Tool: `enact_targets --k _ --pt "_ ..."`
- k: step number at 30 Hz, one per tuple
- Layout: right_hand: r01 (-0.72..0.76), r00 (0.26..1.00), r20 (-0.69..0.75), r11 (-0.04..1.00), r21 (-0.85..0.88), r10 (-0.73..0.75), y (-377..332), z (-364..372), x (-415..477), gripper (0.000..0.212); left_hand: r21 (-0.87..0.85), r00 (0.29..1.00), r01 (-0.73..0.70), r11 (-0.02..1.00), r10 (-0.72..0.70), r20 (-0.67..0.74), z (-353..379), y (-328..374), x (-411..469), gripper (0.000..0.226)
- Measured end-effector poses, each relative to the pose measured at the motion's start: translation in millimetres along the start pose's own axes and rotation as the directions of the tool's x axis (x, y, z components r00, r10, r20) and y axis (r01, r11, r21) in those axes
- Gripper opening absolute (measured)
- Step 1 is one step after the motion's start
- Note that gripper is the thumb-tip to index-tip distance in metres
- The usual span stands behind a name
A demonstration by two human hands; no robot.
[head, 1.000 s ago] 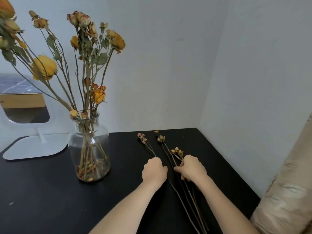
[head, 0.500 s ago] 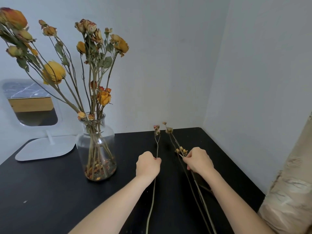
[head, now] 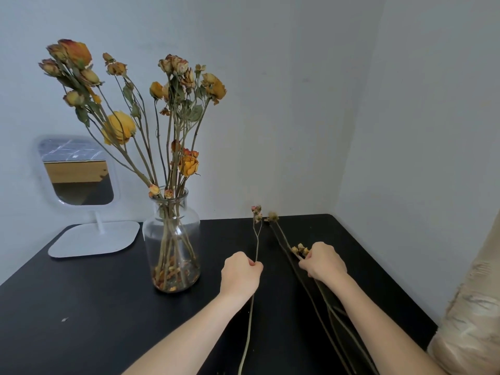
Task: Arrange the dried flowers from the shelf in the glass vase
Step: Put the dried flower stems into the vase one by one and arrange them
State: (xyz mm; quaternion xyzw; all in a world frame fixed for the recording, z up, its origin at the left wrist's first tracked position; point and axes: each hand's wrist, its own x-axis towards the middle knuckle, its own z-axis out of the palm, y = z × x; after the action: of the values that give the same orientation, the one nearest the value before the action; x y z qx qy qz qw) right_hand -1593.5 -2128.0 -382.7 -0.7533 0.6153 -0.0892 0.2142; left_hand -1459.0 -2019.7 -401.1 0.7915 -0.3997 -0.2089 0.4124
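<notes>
A clear glass vase [head: 171, 239] stands on the black table [head: 81, 307], holding several dried yellow and orange roses [head: 173, 104]. My left hand [head: 240, 274] grips one thin dried stem [head: 256, 234] with small pink buds at its tip, lifted upright off the table to the right of the vase. My right hand [head: 323, 262] rests on the other dried stems [head: 286, 244] lying on the table and pinches them near small yellow buds.
A white table mirror [head: 77, 174] on a flat white base [head: 94, 239] stands at the back left. Grey walls meet in a corner behind the table. A beige wrapped bundle [head: 470, 320] sits past the table's right edge.
My left hand has lifted one stem off the table and raised it upright, apart from the others. My right hand stays on the remaining stems. The view has tilted upward.
</notes>
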Motion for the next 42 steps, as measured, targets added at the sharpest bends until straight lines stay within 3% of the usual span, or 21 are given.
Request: enact_targets --k 8,14,20,27,31,36,42 --pt "0.01 0.999 -0.052 1.0 -0.001 -0.01 -9 -2 -1 0.017 0.023 0.999 -0.04 0.999 0.04 0.009 -7 -3 -1 0.029" --pt "0.156 0.977 -0.172 0.97 0.184 -0.124 -15 -40 -4 0.012 -0.066 0.978 -0.202 0.977 0.199 -0.062 -22 8 -8 0.006" --pt "0.278 0.953 -0.237 0.857 0.433 -0.189 -26 -60 -21 0.015 0.025 0.836 -0.507 0.861 0.499 -0.226 -56 33 -34 0.012" --pt "0.363 0.93 -0.235 0.796 0.484 -0.281 -56 -61 -44 0.02 -0.06 0.673 -0.704 0.707 0.638 -0.373 -138 71 -68 0.008" --pt "0.392 0.919 -0.233 0.777 0.493 -0.317 -68 -60 -53 0.021 -0.03 0.594 -0.745 0.667 0.641 -0.486 -185 75 -80 0.008" --pt "0.402 0.915 -0.209 0.765 0.502 -0.344 -82 -56 -62 0.017 -0.055 0.534 -0.746 0.663 0.548 -0.644 -228 78 -82 0.014" --pt "0.419 0.907 -0.19 0.761 0.495 -0.376 -92 -54 -71 0.014 0.064 0.446 -0.726 0.685 0.538 -0.715 -257 93 -74 0.009"
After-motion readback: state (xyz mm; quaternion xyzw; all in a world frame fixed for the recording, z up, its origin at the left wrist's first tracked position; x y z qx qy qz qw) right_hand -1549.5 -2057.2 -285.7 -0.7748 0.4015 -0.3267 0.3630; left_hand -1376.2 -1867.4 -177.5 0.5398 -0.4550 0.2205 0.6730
